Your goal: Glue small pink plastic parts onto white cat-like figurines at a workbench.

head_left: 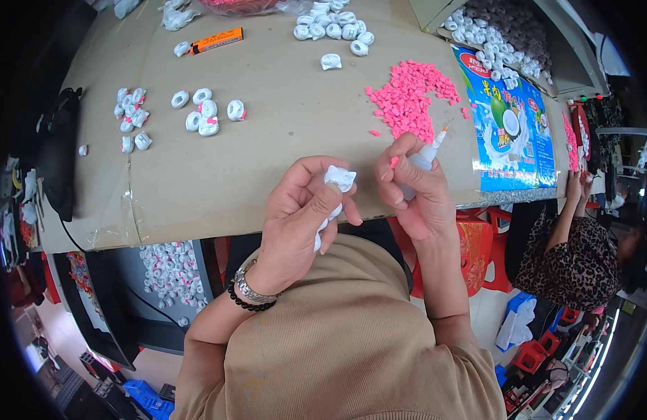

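My left hand (302,210) grips a small white moulded piece (339,178) between thumb and fingers, just above the near edge of the cardboard-covered table (267,154). My right hand (411,189) holds a small white glue bottle (428,152) with its thin nozzle pointing up and to the right, and pinches a tiny pink bit (393,162) at the fingertips. The two hands are close together, about a finger's width apart. A heap of small pink pieces (409,98) lies on the table just beyond my right hand.
Finished white ring-shaped pieces with pink spots (206,112) lie at the left; more white pieces (334,26) at the far edge and in a box (502,35). An orange tube (216,40), a blue printed sheet (516,133). Another person (575,252) sits at right.
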### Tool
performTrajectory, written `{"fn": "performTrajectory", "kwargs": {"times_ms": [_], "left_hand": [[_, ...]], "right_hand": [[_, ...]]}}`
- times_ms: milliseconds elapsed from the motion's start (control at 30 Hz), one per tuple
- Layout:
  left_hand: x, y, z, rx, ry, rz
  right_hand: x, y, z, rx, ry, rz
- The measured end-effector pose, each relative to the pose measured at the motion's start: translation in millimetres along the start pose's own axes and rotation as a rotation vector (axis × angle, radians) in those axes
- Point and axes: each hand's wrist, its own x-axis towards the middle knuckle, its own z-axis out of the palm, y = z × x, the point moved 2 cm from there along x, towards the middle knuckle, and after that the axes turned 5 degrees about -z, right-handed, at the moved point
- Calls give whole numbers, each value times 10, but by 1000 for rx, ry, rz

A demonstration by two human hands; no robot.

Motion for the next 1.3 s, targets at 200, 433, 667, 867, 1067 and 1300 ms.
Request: {"fn": "performTrajectory", "kwargs": {"times_ms": [200, 433, 667, 867, 1067, 1300], "left_hand": [[5, -34, -47, 9, 41, 34], [0, -37, -78, 139, 64, 132], [-37, -5, -48, 270, 65, 237], [-51, -17, -58, 291, 51, 240], [-55, -49, -82, 359, 86, 287], [-32, -82, -114, 468, 133, 371]], "right_hand": [[-30, -5, 78, -91, 45, -61], [-177, 0, 254, -585, -16, -303], [-213, 28, 403, -832, -113, -504], [-224, 15, 432, -890, -98, -550], [-227, 73, 419, -752, -52, -504], [-207, 200, 379, -689, -25, -550]]}}
